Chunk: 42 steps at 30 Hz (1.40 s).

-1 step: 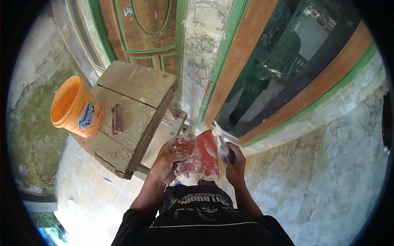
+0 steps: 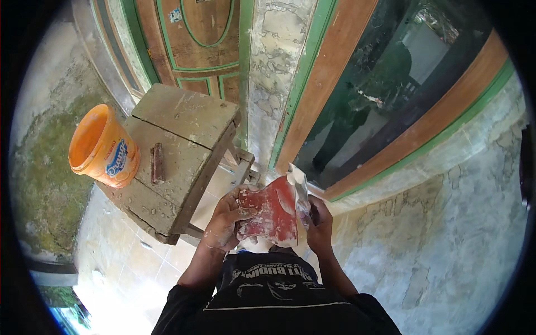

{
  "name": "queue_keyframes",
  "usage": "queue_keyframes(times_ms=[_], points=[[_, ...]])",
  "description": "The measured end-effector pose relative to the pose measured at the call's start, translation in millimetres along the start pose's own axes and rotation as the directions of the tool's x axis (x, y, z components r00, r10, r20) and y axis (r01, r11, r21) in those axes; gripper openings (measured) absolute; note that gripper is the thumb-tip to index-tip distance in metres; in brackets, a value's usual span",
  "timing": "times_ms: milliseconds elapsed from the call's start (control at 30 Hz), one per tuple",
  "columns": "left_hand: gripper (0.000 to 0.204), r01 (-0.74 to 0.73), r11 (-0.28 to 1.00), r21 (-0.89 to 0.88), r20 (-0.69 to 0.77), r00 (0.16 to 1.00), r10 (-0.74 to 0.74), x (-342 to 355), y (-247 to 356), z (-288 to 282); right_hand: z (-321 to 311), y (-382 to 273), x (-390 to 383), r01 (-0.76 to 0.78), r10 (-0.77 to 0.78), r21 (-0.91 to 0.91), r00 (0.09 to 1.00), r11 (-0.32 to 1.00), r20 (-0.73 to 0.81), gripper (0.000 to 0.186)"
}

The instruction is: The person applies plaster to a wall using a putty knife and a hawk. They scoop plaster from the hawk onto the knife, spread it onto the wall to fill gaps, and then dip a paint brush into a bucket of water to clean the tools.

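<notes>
My left hand (image 2: pixel 223 220) grips a red, flat spreader (image 2: pixel 271 209) smeared with white paste, its fingers closed on the grip. Just to the right, my right hand (image 2: pixel 319 223) is closed on a putty knife (image 2: pixel 302 192), whose upright blade is at the spreader's right edge with white paste near the top. A worn wooden stool (image 2: pixel 184 109) stands to my left, bearing an orange plastic bucket (image 2: pixel 92 137) and a short, dirty brown bar (image 2: pixel 158 164).
Ahead are a brown-and-green wooden door (image 2: pixel 201 33), a rough plastered column (image 2: pixel 268 67) and a glass pane (image 2: pixel 385 95) in a wooden frame. A patchy plastered wall (image 2: pixel 435 234) is at the right. Pale tiled floor (image 2: pixel 139 245) shows below the stool.
The putty knife's blade has risen slightly along the spreader's edge, showing more of its face. My right hand has shifted very slightly; my left hand stays in place.
</notes>
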<state>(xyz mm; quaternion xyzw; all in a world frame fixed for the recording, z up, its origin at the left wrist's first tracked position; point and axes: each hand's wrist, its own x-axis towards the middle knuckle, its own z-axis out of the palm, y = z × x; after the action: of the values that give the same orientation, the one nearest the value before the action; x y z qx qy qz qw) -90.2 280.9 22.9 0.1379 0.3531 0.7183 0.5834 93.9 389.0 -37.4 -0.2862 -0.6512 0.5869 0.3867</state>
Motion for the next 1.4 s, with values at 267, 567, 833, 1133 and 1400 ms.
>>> queue_keyframes(times_ms=[267,567,833,1133,1400], points=[[0.043,-0.152,0.969,0.194,-0.038,0.986,0.162,36.5,-15.7,34.1,-52.6,-15.9,35.8,-0.481,0.371,0.362,0.867,0.799,0.333,0.034],[0.033,-0.324,0.943,0.075,-0.085,0.940,0.330,66.5,-19.3,47.1,-98.4,-24.6,74.3,-0.611,0.156,0.596,0.754,0.521,0.637,0.028],[0.025,-0.469,0.883,-0.004,-0.191,0.867,0.460,92.9,2.4,63.2,-126.9,-10.0,101.3,-0.556,0.157,0.600,0.795,0.576,0.586,0.028],[0.023,-0.717,0.656,0.238,-0.042,0.667,0.744,133.6,139.5,92.7,-96.9,-23.6,153.5,-0.542,0.086,0.633,0.793,0.553,0.603,0.026],[0.028,-0.733,0.400,0.551,0.167,0.566,0.807,150.7,230.7,160.0,-73.7,-25.8,195.1,-0.562,0.038,0.624,0.759,0.544,0.650,0.024]])
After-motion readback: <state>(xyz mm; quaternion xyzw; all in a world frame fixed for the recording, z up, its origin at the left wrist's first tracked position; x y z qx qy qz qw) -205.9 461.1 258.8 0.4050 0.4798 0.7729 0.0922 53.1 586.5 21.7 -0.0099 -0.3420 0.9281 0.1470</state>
